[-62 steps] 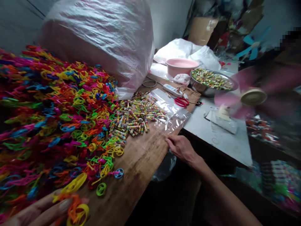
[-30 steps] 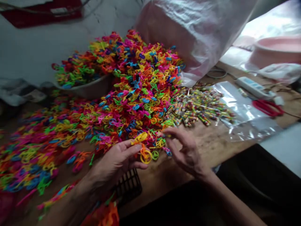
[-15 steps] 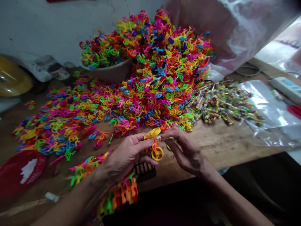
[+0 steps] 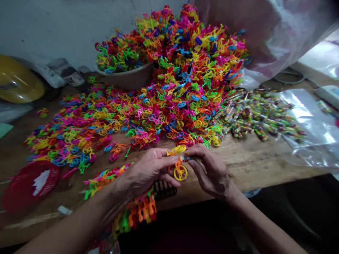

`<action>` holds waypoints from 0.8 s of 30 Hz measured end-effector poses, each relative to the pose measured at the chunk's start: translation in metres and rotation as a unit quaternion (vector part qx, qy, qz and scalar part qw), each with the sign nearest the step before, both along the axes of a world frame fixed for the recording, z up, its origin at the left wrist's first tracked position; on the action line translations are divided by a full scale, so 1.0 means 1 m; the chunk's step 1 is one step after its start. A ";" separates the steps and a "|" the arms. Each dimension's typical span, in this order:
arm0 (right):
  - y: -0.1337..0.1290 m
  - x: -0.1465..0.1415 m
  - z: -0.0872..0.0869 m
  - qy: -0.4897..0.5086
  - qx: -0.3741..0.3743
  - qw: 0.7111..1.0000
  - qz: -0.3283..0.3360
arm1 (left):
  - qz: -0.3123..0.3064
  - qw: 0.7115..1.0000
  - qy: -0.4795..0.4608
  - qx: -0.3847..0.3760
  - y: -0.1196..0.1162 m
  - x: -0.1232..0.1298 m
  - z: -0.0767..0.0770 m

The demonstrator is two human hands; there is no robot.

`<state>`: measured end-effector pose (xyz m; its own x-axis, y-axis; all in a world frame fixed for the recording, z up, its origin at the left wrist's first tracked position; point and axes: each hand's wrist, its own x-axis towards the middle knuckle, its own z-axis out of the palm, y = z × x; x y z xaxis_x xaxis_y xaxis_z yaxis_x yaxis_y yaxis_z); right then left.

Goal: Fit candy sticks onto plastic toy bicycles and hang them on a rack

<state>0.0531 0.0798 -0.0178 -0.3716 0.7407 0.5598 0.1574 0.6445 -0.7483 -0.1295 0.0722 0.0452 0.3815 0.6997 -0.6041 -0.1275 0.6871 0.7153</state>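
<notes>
My left hand (image 4: 150,167) pinches a small plastic toy bicycle (image 4: 180,171) with yellow wheels and an orange frame. Thumb and fingers of my right hand (image 4: 209,167) are closed on a small candy tube (image 4: 185,159) at the toy's right side. Both hands are close together above the table's front edge. Beneath my left hand and forearm lie rows of colourful toys (image 4: 140,211) beside a black slotted rack (image 4: 165,189). Part of the toys is hidden by the forearm.
A large heap of toy bicycles (image 4: 169,102) spreads behind, partly in a bowl (image 4: 132,79). Candy tubes (image 4: 246,113) lie right, beside clear plastic bags (image 4: 307,116). A red basket (image 4: 16,187) is at left, a yellow rounded object (image 4: 21,81) behind it.
The scene has shifted slightly right in view. Both hands keep hold of the toy and the tube, and the tube end sits a little lower beside the toy.
</notes>
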 end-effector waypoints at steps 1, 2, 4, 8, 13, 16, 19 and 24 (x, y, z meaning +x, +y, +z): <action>-0.001 0.000 -0.002 0.019 -0.020 1.000 0.004 | -0.001 1.000 0.003 -0.003 0.000 0.002 -0.001; -0.002 0.000 -0.004 0.041 -0.043 0.998 0.006 | 0.000 1.000 0.004 -0.003 0.000 0.003 -0.001; -0.002 0.000 -0.007 0.086 -0.088 0.992 0.007 | -0.002 1.000 0.000 -0.002 0.000 0.007 -0.002; 0.003 0.005 -0.006 0.096 -0.097 0.990 0.031 | 0.024 0.997 0.063 0.038 -0.001 0.015 -0.002; 0.009 0.014 0.001 0.070 -0.058 0.995 0.045 | 0.003 1.000 -0.006 0.012 0.001 0.018 0.002; 0.004 0.015 0.002 0.104 -0.087 0.990 0.032 | -0.026 0.996 -0.076 -0.032 0.003 0.018 0.006; -0.001 0.015 0.003 0.118 -0.088 0.989 0.007 | -0.019 0.997 -0.072 -0.022 0.002 0.020 0.007; 0.005 0.022 0.014 -0.038 -0.019 0.997 0.062 | 0.015 1.000 -0.010 0.023 -0.003 0.023 -0.005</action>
<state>0.0747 0.0849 -0.0038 -0.5017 0.7068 0.4987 0.1355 0.6337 -0.7617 -0.1067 0.0693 0.0400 0.3711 0.7384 -0.5630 -0.1624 0.6486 0.7436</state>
